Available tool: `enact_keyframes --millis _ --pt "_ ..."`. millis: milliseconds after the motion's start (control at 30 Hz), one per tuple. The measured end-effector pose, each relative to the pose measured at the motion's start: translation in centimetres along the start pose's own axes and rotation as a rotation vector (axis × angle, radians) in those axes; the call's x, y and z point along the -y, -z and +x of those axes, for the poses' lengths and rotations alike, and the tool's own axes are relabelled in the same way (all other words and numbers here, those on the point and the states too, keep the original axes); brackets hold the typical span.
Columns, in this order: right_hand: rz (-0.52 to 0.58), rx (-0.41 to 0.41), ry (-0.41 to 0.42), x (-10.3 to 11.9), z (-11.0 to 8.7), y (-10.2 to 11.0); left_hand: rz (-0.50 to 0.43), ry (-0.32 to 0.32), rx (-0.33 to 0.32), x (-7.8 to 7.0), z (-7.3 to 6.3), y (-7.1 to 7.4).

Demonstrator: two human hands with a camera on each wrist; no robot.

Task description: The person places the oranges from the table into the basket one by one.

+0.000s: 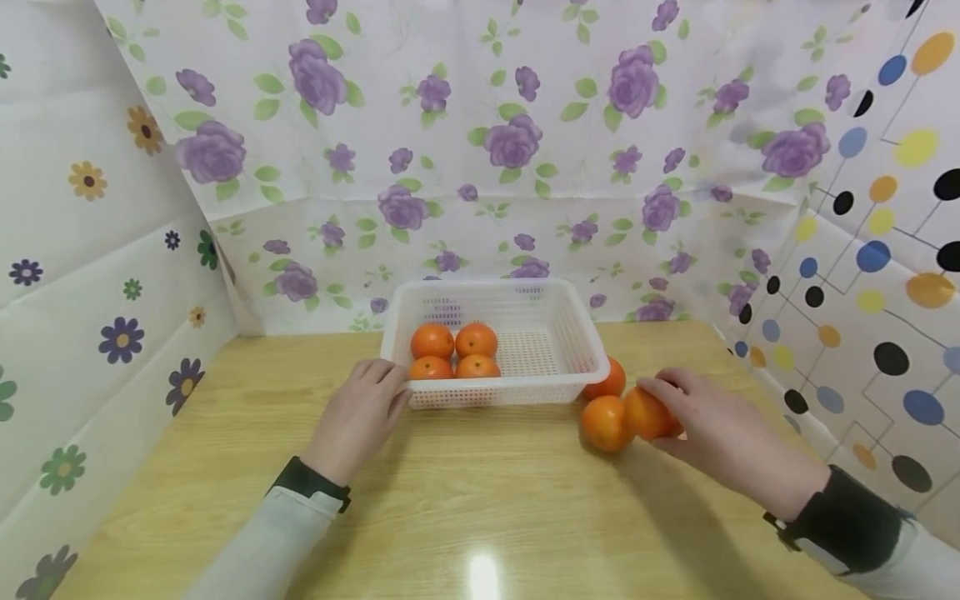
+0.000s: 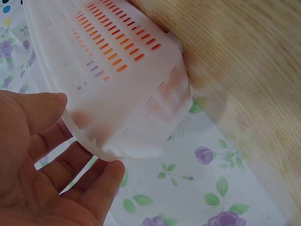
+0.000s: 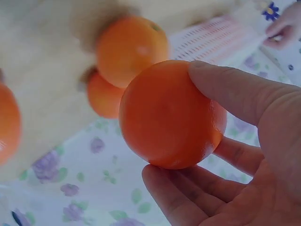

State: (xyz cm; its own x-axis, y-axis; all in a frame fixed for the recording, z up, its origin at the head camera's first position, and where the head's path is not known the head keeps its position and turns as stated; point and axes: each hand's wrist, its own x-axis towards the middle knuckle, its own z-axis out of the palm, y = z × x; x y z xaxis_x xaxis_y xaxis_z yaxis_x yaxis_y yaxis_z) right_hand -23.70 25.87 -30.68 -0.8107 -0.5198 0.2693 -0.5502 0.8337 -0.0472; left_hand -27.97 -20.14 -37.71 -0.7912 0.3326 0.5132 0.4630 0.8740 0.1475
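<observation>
Nearest to us is the table point(image 1: 450, 508), and over it our 2 hands are working. Our right hand point(image 1: 716, 429) grasps an orange point(image 1: 647, 414), the thumb on 1 side and the fingers curled on the other; whether its underside is free of the table, we cannot tell. Our left hand point(image 1: 360, 417) grips the white basket point(image 1: 540, 383) at its near left corner, thumb and fingers about the rim. Just beside the held orange, 2 loose oranges point(image 1: 606, 423) lie near the basket's right front corner, and 1 more orange point(image 3: 5, 125) shows partly at the left edge of the right wrist view. Farther, 4 oranges point(image 1: 476, 340) sit together in the left part of the basket; to their right its grid floor shows. Behind all hangs the flowered cloth point(image 1: 468, 217).

We judge that the step in hand is picking up 1 orange while steadying the basket. The next move, in our opinion, calls for a firm but gentle grasp, enough height over the rim, and a quiet left hand.
</observation>
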Motion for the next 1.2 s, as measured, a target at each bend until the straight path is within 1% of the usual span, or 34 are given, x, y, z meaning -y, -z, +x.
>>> enact_keyframes --millis 200,367,467,567,667,800,867,1033,1200 --pt "0.019 0.007 0.008 0.9 1.7 2.9 0.002 -0.003 -0.010 -0.1 0.2 0.2" --pt "0.015 -0.007 0.054 1.1 4.4 4.7 0.015 -0.016 -0.021 0.0 0.3 0.2" --pt "0.015 0.004 0.057 1.2 6.3 5.3 0.019 -0.014 -0.019 0.1 0.2 0.2" --pt "0.029 0.032 0.053 1.3 8.1 5.5 0.017 -0.009 -0.015 0.1 0.2 0.2" --pt "0.033 0.070 0.029 1.6 9.8 5.3 0.020 -0.008 -0.015 0.1 0.1 0.2" --pt "0.033 0.132 -0.010 2.2 11.8 4.5 0.023 -0.008 -0.022 0.1 0.0 0.2" --pt "0.040 0.151 -0.017 2.5 12.7 4.0 0.022 -0.010 -0.026 0.1 -0.1 0.2" --pt "0.063 0.165 0.020 2.8 14.4 3.2 0.020 -0.005 -0.018 0.1 -0.2 0.0" --pt "0.085 0.180 0.036 2.8 15.8 3.3 0.012 0.007 -0.007 -0.1 -0.1 0.0"
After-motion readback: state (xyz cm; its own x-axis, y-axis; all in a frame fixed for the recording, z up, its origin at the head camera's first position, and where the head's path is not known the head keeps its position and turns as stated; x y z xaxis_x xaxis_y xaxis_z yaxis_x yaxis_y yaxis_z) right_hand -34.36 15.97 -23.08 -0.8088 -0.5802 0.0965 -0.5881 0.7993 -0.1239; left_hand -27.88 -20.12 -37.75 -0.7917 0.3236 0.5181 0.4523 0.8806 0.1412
